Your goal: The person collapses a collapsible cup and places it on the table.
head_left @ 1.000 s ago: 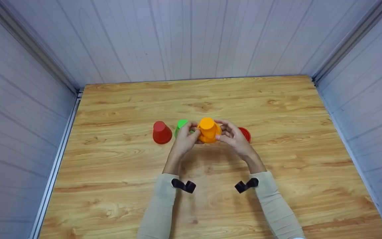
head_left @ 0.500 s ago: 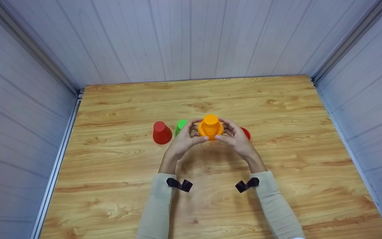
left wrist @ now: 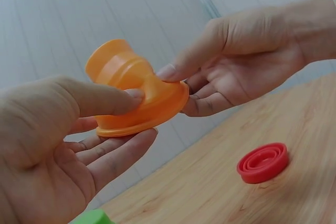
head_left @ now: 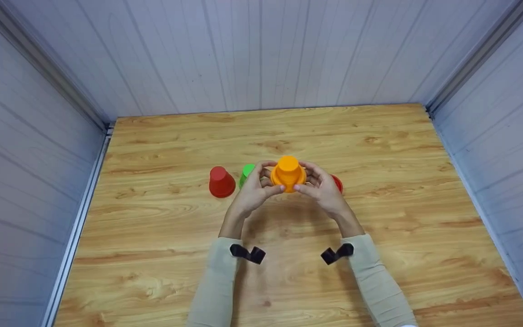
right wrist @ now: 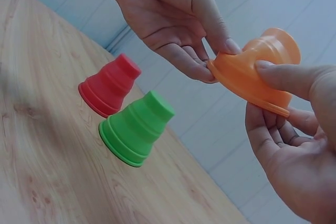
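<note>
An orange collapsible cup (head_left: 288, 172) is held upside down above the table between both hands. The left hand (head_left: 254, 190) pinches its left side, thumb on the wall and fingers under the rim, as the left wrist view shows. On the opposite side, the right hand (head_left: 325, 193) grips it the same way. The cup's wall (left wrist: 144, 90) bulges and dents under the thumbs, and its base end stands out from the wide rim. Behind the left hand, a green collapsible cup (right wrist: 137, 129) stands extended, base up. Its lower part is hidden in the head view.
A red collapsible cup (head_left: 221, 182) stands base up on the wooden table (head_left: 161, 254), left of the green one. Right of the right hand lies a flattened red cup (left wrist: 262, 163) with concentric rings. Pale panel walls (head_left: 261, 54) enclose the table at back and sides.
The left hand has shifted its grip, its thumb now on the near side of the orange cup. The cup has moved slightly up and right. In the last half second little has changed.
</note>
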Demonstrator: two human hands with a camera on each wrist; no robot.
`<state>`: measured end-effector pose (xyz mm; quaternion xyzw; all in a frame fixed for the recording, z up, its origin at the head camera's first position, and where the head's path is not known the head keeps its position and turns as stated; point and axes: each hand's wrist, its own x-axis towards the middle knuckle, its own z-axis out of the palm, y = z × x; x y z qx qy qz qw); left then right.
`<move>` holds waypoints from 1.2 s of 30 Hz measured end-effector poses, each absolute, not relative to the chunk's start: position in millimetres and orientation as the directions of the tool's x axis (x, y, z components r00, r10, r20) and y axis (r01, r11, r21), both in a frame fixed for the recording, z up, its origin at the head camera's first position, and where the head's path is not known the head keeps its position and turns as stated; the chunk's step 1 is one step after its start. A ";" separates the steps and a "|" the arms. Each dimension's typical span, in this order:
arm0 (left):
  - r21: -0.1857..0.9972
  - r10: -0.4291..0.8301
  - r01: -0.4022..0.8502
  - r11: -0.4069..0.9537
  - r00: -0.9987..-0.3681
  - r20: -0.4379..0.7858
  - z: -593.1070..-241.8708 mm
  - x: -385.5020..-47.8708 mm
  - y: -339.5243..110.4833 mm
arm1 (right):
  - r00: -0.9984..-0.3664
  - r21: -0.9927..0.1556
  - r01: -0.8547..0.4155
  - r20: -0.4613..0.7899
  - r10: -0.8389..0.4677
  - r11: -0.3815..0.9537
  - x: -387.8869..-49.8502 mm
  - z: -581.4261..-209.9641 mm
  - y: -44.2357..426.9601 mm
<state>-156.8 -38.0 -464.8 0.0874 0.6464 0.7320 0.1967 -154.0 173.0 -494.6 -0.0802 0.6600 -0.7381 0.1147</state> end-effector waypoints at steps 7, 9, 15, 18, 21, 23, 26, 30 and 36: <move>0.981 0.372 -0.172 -0.087 -0.919 -0.128 -481.0 -164.6 -35.4 | -0.968 -0.996 0.038 -0.017 -0.249 -0.081 -154.2 -494.0 170.5; 0.982 0.352 -0.169 -0.084 -0.927 -0.129 -486.5 -166.4 -33.8 | -0.971 -0.997 0.026 -0.008 -0.238 -0.069 -154.4 -494.0 169.8; 0.987 0.279 -0.147 -0.070 -0.952 -0.122 -491.4 -166.0 -27.8 | -0.981 -0.999 0.006 0.001 -0.195 -0.038 -155.3 -495.7 166.4; 0.984 0.256 -0.158 -0.086 -0.958 -0.132 -491.6 -166.0 -25.4 | -0.985 -1.000 0.004 0.000 -0.173 -0.025 -156.5 -496.4 164.7; 0.975 0.241 -0.187 -0.119 -0.958 -0.154 -491.8 -166.6 -24.8 | -0.985 -1.000 0.008 -0.005 -0.173 -0.017 -157.1 -496.1 164.0; 0.968 0.239 -0.204 -0.145 -0.957 -0.166 -491.7 -167.0 -25.7 | -0.983 -0.999 0.018 -0.012 -0.184 -0.030 -157.3 -496.1 164.7; 0.962 0.254 -0.217 -0.166 -0.952 -0.171 -492.2 -167.6 -28.1 | -0.977 -0.996 0.046 -0.030 -0.209 -0.074 -157.5 -496.2 166.8; 0.956 0.290 -0.231 -0.182 -0.941 -0.173 -493.9 -167.7 -33.6 | -0.967 -0.986 0.090 -0.053 -0.248 -0.142 -157.6 -496.0 170.1; 0.950 0.345 -0.238 -0.202 -0.925 -0.159 -494.1 -167.0 -38.6 | -0.963 -0.980 0.100 -0.053 -0.263 -0.171 -158.4 -499.1 173.1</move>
